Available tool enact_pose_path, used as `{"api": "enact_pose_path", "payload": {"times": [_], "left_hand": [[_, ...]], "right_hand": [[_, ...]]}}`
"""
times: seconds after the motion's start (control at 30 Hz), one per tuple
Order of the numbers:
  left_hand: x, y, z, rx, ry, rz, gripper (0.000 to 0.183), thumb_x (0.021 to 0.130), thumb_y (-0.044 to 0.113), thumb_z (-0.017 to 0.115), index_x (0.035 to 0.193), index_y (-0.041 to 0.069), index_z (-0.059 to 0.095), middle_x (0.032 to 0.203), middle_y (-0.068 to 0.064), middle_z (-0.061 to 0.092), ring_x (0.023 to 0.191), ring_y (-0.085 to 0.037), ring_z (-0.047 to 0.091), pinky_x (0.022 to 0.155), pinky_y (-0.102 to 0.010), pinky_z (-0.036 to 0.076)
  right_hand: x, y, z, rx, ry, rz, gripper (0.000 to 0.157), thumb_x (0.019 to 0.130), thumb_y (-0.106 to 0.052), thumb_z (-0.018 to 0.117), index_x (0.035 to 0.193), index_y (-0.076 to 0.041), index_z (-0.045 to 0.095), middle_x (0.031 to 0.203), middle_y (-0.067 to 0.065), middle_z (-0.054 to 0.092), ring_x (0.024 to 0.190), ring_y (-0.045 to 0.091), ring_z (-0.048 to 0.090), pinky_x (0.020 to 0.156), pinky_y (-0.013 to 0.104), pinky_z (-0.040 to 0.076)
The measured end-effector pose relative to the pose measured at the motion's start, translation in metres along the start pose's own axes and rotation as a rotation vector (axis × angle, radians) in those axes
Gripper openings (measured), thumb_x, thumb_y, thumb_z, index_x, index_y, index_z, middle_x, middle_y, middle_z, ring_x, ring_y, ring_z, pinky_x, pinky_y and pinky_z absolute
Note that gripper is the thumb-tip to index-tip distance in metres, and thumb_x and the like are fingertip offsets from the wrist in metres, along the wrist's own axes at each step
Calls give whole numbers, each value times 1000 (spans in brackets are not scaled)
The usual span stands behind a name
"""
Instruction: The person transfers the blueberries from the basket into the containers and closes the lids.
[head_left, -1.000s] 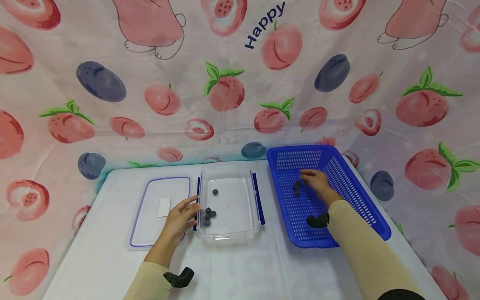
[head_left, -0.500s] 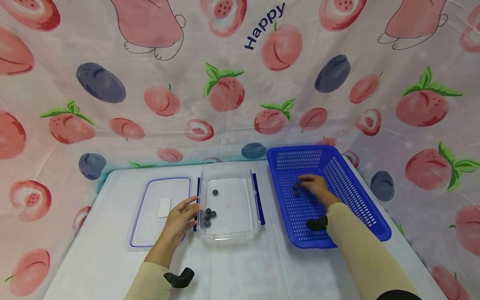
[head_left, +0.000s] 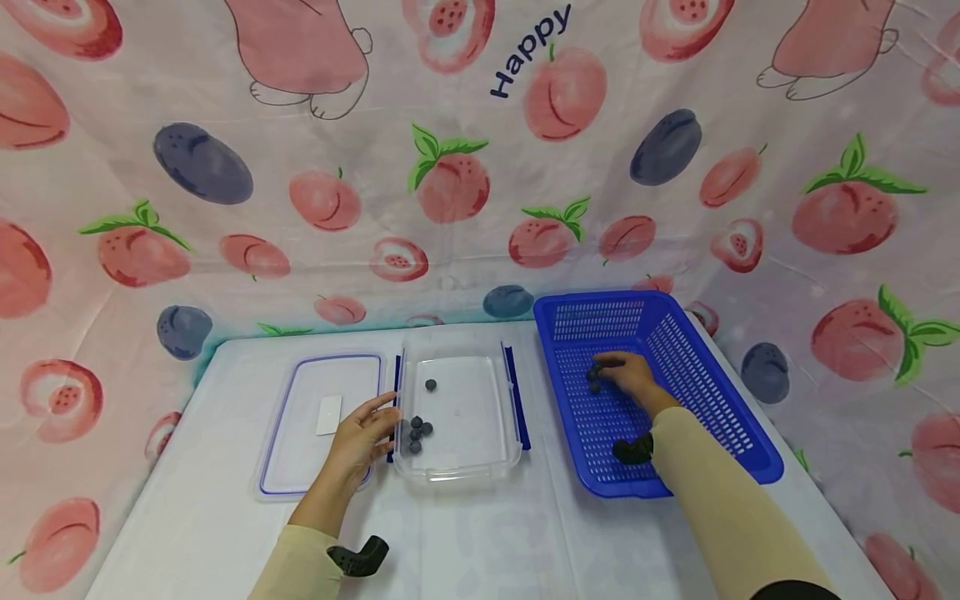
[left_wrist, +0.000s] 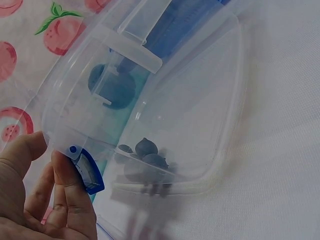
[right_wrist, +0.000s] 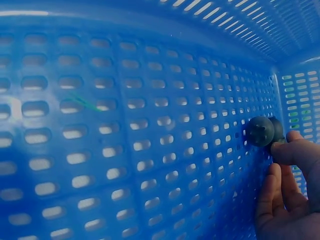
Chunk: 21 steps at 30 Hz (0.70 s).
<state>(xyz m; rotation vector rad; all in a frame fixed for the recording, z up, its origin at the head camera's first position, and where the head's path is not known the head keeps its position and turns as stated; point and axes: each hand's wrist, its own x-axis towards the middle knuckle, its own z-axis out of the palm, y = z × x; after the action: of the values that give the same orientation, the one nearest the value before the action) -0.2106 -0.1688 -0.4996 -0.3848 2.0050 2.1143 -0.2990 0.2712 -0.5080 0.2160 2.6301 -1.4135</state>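
My left hand [head_left: 360, 437] holds the left side of a clear plastic container [head_left: 468, 417]. In the left wrist view its thumb is at the rim and its fingers lie against a blue latch [left_wrist: 89, 172]. Several blueberries [head_left: 416, 423] sit in the container, most clustered by its left wall, with one farther back. My right hand [head_left: 632, 375] reaches down into a blue slotted basket [head_left: 557, 400]. Its thumb and index finger pinch at a dark blueberry [right_wrist: 277, 144], partly hidden, next to another blueberry [right_wrist: 261, 131] on the basket floor.
A clear lid [head_left: 300, 454] with a blue seal and a white label [head_left: 328, 414] lies left of the container. Another blue latch [head_left: 517, 400] hangs open on the container's right side. A fruit-patterned cloth [head_left: 450, 275] hangs behind the white table [head_left: 480, 542].
My right hand has lowered toward the near side of the basket, its fingertips coming down to the blueberries. The left hand and container have stayed put.
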Motion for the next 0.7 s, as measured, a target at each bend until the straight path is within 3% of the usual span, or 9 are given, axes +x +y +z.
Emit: {"api": "enact_pose_path", "payload": {"times": [0.7], "left_hand": [[-1, -2, -2, 9, -5, 12, 52, 94, 19, 67, 143, 10, 51, 103, 10, 67, 88, -6, 62, 70, -20, 54]], "right_hand": [[-4, 5, 2, -2, 4, 19, 36, 97, -2, 53, 132, 3, 58, 139, 28, 51, 130, 43, 46, 107, 54, 40]]}}
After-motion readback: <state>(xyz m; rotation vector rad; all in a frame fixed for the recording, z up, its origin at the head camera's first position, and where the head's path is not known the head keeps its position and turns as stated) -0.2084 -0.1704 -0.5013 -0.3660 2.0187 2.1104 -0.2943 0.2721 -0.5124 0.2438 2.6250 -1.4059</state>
